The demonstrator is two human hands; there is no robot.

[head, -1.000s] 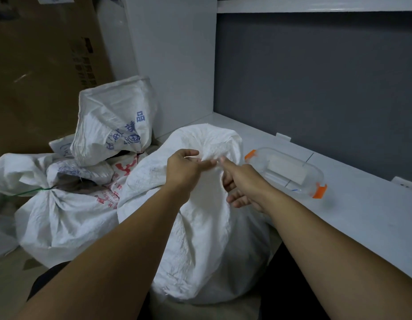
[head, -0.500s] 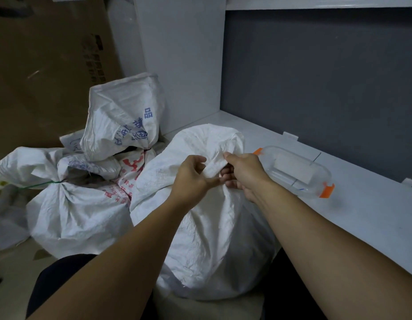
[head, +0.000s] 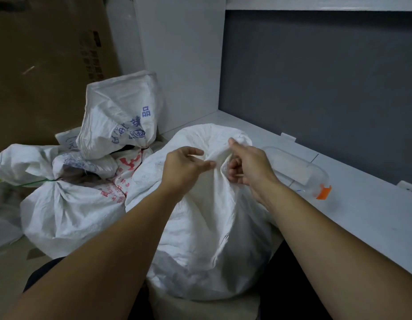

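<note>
- Where the white sack (head: pixel 200 227) stands on the floor, close before the person and pressed against the front edge of the table (head: pixel 362 215), its top is drawn up into a crumpled ridge between the two hands
- Left hand (head: pixel 184 167): thumb and fingers curved round a fold of the sack's mouth from the left side, thumb tip touching the ridge; how firmly it clamps cannot be told
- Right hand (head: pixel 251 162): lower fingers curled into the gathered cloth from the right, forefinger and thumb pinching the upper edge of the mouth
- Step in hand, as judged: working the mouth of the sack, the cloth being gathered or parted at the neck; which of the two cannot be told from this view, and no tie shows clearly
- Next move, as judged: both hands need a surer hold on opposite folds, then a steady pull, keeping the full, heavy-looking body upright so that it does not slump sideways
- Surroundings: a clear container (head: pixel 299 172) with orange clips lies on the table just beyond the right hand; tied sacks (head: pixel 68 209) are heaped to the left, near the white sack; a cardboard box (head: pixel 38 77) stands behind them
</note>
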